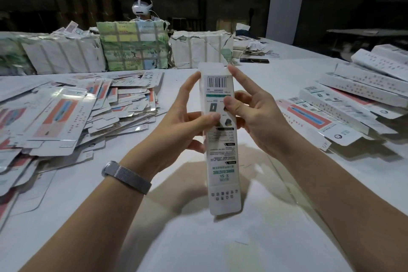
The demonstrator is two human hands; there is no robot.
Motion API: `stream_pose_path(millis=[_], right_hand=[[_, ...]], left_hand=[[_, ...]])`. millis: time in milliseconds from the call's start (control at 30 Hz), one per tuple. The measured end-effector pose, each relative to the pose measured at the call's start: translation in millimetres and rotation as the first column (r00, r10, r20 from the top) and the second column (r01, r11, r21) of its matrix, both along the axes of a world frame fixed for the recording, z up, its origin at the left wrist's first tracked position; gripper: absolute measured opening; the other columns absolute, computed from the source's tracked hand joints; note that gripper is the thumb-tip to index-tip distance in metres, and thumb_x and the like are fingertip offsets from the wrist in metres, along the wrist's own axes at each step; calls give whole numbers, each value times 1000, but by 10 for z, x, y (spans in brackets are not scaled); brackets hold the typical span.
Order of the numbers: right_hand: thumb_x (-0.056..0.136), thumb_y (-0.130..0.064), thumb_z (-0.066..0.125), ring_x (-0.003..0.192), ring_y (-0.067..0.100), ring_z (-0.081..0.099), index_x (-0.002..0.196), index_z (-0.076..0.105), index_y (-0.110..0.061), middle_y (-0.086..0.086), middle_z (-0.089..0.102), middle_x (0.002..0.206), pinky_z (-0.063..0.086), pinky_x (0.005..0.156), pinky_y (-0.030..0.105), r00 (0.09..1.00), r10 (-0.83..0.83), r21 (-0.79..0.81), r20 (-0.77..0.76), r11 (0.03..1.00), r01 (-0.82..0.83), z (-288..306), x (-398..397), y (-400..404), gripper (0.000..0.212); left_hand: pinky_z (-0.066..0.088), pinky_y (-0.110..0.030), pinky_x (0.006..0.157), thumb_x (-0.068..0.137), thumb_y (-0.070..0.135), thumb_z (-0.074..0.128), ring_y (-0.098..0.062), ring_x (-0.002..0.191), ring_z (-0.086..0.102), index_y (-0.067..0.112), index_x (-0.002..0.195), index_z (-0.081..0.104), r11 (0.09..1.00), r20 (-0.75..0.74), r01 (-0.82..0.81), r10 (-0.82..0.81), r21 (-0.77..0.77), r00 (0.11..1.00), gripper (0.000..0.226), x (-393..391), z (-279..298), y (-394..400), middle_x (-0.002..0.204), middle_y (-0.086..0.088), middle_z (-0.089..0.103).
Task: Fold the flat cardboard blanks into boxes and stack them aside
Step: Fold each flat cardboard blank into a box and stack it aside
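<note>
Both hands, left hand (189, 115) and right hand (249, 112), pinch the upright box (220, 139) above the table's (254, 238) near edge, top flap (210, 68) seemingly open; squeezing too hard could crease the panels or spring it flat.

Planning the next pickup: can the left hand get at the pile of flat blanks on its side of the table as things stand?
Probably not yet. The left hand is gripping the box, shared with the right hand. The pile of flat blanks lies open with nothing between, so once it lets go, the way looks free.
</note>
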State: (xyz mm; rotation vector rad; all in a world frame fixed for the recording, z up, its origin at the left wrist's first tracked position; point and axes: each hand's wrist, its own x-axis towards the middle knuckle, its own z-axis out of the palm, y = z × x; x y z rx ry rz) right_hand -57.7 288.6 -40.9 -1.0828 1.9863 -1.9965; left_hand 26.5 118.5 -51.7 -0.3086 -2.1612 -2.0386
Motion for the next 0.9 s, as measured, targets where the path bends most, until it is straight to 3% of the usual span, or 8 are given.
stream_pose_path(millis=[167, 300, 367, 533, 600, 767, 900], right_hand=[[94, -26, 62, 106, 37, 64, 125, 43, -67, 3, 67, 100, 52, 85, 65, 998, 57, 42, -16, 998, -56, 18, -21, 32, 54], [98, -17, 56, 104, 40, 64, 129, 49, -49, 24, 59, 112, 48, 88, 68, 995, 90, 40, 50, 995, -92, 28, -19, 43, 45], [100, -14, 53, 102, 41, 64, 124, 54, -42, 29, 57, 114, 46, 91, 70, 993, 98, 39, 64, 994, -101, 37, -11, 45, 38], [98, -12, 55, 92, 32, 62, 117, 57, -30, 17, 59, 102, 40, 90, 74, 988, 126, 47, 87, 990, -130, 21, -42, 56, 27], [91, -17, 58, 92, 30, 64, 114, 58, -27, 13, 62, 101, 43, 91, 70, 986, 131, 37, 102, 990, -135, 18, -49, 46, 25], [81, -16, 64, 90, 24, 70, 106, 58, -18, 1, 73, 94, 56, 90, 46, 988, 127, -73, 83, 990, -121, 18, -69, 38, 26], [76, -5, 65, 98, 27, 68, 111, 51, -22, 3, 62, 109, 58, 88, 46, 992, 98, -209, 81, 975, -79, -18, -93, 36, 42]], left_hand=[[53, -68, 73, 85, 23, 71, -42, 102, 70, 55, 142, 25, 998, 9, 39, -39, 43, 999, 80, 3, 11, -44, 114, -19, 72], [61, -53, 67, 86, 19, 69, -40, 91, 73, 57, 139, 26, 994, 58, 75, -80, 80, 995, 78, -15, -15, -33, 116, -19, 72], [61, -52, 67, 87, 18, 67, -40, 88, 73, 53, 139, 29, 991, 69, 86, -93, 98, 993, 73, -27, -26, -30, 116, -19, 71], [60, -54, 68, 91, 20, 62, -42, 88, 72, 41, 137, 33, 986, 85, 116, -127, 121, 988, 58, -34, -49, -15, 115, -20, 71], [61, -50, 67, 92, 20, 60, -41, 89, 72, 39, 138, 34, 981, 83, 134, -146, 140, 986, 57, -30, -50, -6, 115, -19, 71], [61, -44, 72, 94, 25, 56, -35, 89, 70, 44, 143, 35, 972, 78, 159, -175, 172, 981, 56, -44, -50, 58, 110, -13, 71], [61, -44, 71, 94, 28, 57, -30, 87, 71, 61, 142, 25, 972, 92, 132, -152, 195, 984, 67, -50, -72, 101, 107, -9, 74]])
